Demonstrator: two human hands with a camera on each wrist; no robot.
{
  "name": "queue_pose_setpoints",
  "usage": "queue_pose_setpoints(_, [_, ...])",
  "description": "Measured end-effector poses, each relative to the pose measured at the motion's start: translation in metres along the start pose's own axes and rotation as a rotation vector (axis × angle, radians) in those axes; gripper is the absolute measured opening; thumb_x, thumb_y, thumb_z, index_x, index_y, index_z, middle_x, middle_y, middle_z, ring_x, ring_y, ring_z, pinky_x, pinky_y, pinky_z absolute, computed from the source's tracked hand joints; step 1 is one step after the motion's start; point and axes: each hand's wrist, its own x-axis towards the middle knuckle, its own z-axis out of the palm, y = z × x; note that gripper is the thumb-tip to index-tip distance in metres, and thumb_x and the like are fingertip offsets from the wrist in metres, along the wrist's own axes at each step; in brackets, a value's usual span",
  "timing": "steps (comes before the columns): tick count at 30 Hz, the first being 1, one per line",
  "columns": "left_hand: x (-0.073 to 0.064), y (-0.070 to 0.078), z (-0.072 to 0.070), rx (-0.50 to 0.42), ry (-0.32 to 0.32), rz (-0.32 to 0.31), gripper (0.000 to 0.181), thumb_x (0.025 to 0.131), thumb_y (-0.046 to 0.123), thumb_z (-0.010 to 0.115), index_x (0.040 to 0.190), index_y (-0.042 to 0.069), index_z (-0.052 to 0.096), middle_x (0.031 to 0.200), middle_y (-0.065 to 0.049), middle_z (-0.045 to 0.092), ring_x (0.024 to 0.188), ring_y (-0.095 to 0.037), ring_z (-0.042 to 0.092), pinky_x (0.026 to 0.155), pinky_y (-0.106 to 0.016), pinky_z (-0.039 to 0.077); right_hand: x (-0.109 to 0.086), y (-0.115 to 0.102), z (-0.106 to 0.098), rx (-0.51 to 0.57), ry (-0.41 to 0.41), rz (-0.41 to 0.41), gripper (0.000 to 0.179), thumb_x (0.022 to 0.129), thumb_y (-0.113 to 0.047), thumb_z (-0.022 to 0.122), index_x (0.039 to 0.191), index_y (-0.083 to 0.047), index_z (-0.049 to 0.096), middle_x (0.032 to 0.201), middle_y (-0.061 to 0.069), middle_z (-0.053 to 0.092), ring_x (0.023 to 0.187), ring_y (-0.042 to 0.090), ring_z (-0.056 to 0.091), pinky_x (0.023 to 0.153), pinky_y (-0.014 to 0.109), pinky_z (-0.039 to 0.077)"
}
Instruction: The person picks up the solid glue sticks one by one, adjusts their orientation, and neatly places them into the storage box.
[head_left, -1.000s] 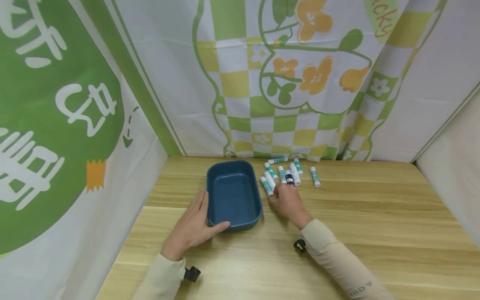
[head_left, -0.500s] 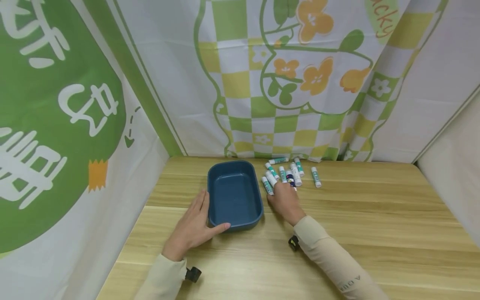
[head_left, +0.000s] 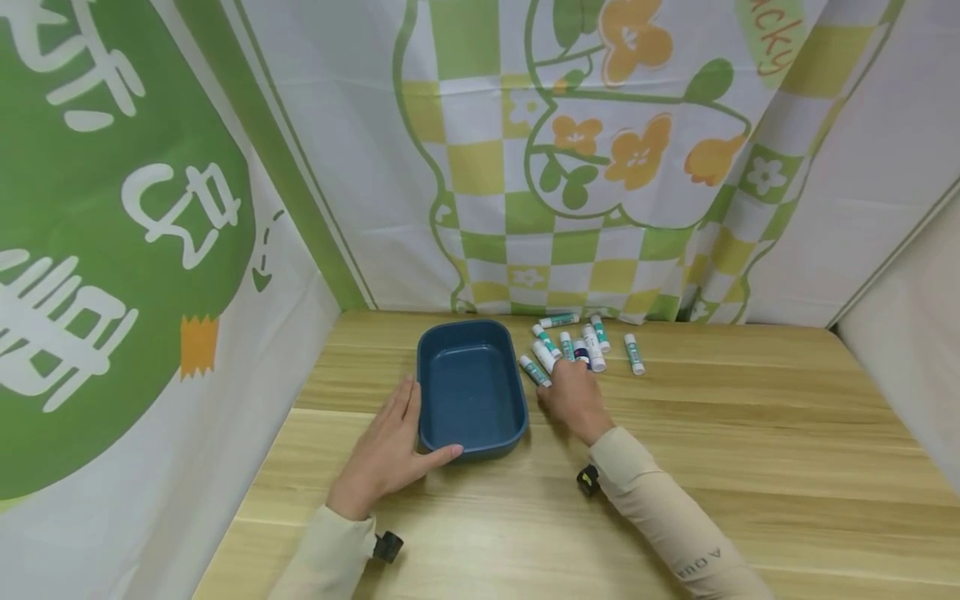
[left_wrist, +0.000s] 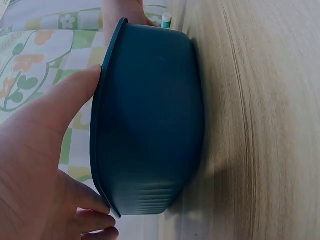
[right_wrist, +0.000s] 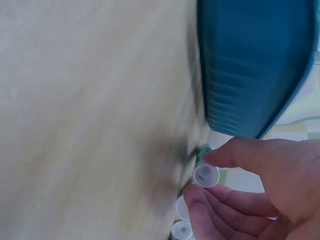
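A dark blue rectangular container (head_left: 472,450) stands on the wooden table. My left hand (head_left: 386,454) rests against its near left corner, fingers straight along the side and thumb on the near rim. In the left wrist view the thumb touches the container's rim (left_wrist: 95,125). Right of the container, my right hand (head_left: 576,400) is at the near edge of a cluster of glue sticks. The right wrist view shows thumb and fingers pinching the white end of a glue stick (right_wrist: 206,175) with a teal label. The hand hides part of the cluster in the head view.
Several white-and-teal glue sticks (head_left: 558,320) lie beyond the right hand, one with a dark label (head_left: 581,352). A lone glue stick (head_left: 634,354) lies farther right. A patterned curtain (head_left: 592,250) hangs at the table's back edge.
The right hand shifts slightly left toward the teal-labelled glue stick nearest the container, which now lies more slanted. The left hand stays on the container.
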Motion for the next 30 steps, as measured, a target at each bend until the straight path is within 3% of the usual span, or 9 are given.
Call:
queue_pose_setpoints(4, [0.000, -0.001, 0.000, 0.003, 0.003, 0.003, 0.126, 0.088, 0.080, 0.063, 0.166, -0.006, 0.015, 0.177, -0.022, 0.006, 0.165, -0.039, 0.013, 0.132, -0.056, 0.026, 0.002, 0.002, -0.005, 0.019, 0.036, -0.072, 0.043, 0.081, -0.012, 0.077, 0.049, -0.014, 0.050, 0.055, 0.007, 0.056, 0.057, 0.024, 0.055, 0.048, 0.037, 0.049])
queue_pose_setpoints(8, [0.001, -0.001, 0.001, 0.007, 0.008, 0.009, 0.126, 0.088, 0.080, 0.063, 0.166, -0.006, 0.015, 0.177, -0.023, 0.007, 0.165, -0.039, 0.013, 0.132, -0.056, 0.027, 0.005, 0.001, -0.015, 0.060, 0.062, -0.142, 0.052, 0.080, -0.005, 0.077, 0.043, -0.017, 0.042, 0.046, -0.003, 0.039, 0.053, 0.017, 0.040, 0.045, 0.028, 0.032])
queue_pose_setpoints(14, [0.001, -0.002, 0.001, 0.022, 0.015, 0.020, 0.125, 0.088, 0.080, 0.062, 0.166, -0.007, 0.016, 0.177, -0.023, 0.008, 0.165, -0.039, 0.015, 0.132, -0.056, 0.028, 0.014, -0.003, -0.036, 0.083, 0.064, -0.176, 0.033, 0.086, -0.004, 0.080, 0.056, -0.004, 0.065, 0.051, 0.001, 0.052, 0.051, 0.012, 0.038, 0.047, 0.024, 0.030])
queue_pose_setpoints(20, [0.001, -0.002, 0.001, 0.015, 0.020, 0.018, 0.125, 0.088, 0.080, 0.062, 0.166, -0.007, 0.017, 0.177, -0.023, 0.009, 0.165, -0.040, 0.016, 0.131, -0.056, 0.028, 0.028, -0.009, -0.056, 0.116, 0.069, -0.202, 0.038, 0.091, -0.005, 0.076, 0.056, -0.006, 0.063, 0.047, -0.003, 0.044, 0.046, 0.008, 0.030, 0.045, 0.022, 0.024])
queue_pose_setpoints(23, [0.001, -0.002, 0.001, 0.012, 0.020, 0.017, 0.125, 0.088, 0.080, 0.062, 0.166, -0.006, 0.016, 0.177, -0.023, 0.008, 0.165, -0.039, 0.015, 0.132, -0.056, 0.028, 0.035, -0.012, -0.063, 0.115, 0.076, -0.229, 0.030, 0.092, -0.006, 0.075, 0.064, -0.001, 0.069, 0.054, 0.003, 0.056, 0.049, 0.009, 0.039, 0.048, 0.024, 0.033])
queue_pose_setpoints(25, [0.001, -0.002, 0.001, 0.010, 0.022, 0.018, 0.125, 0.088, 0.080, 0.063, 0.166, -0.006, 0.016, 0.177, -0.023, 0.008, 0.165, -0.039, 0.015, 0.132, -0.056, 0.028, 0.040, -0.016, -0.065, 0.119, 0.067, -0.253, 0.021, 0.093, -0.008, 0.077, 0.074, 0.002, 0.076, 0.066, 0.009, 0.070, 0.055, 0.013, 0.054, 0.053, 0.028, 0.047])
queue_pose_setpoints(28, [0.000, -0.002, 0.000, 0.010, 0.028, 0.020, 0.125, 0.088, 0.079, 0.064, 0.166, -0.007, 0.017, 0.177, -0.023, 0.008, 0.165, -0.039, 0.015, 0.132, -0.056, 0.028, 0.047, -0.021, -0.065, 0.136, 0.017, -0.287, 0.015, 0.095, -0.012, 0.077, 0.093, 0.002, 0.081, 0.088, 0.015, 0.081, 0.075, 0.022, 0.074, 0.070, 0.036, 0.063])
queue_pose_setpoints(30, [0.001, -0.002, 0.000, 0.007, 0.028, 0.019, 0.125, 0.088, 0.079, 0.064, 0.166, -0.007, 0.016, 0.177, -0.023, 0.009, 0.165, -0.039, 0.015, 0.132, -0.055, 0.028, 0.052, -0.024, -0.063, 0.159, -0.042, -0.321, 0.017, 0.097, -0.013, 0.075, 0.100, 0.002, 0.081, 0.095, 0.017, 0.081, 0.085, 0.027, 0.078, 0.077, 0.041, 0.065])
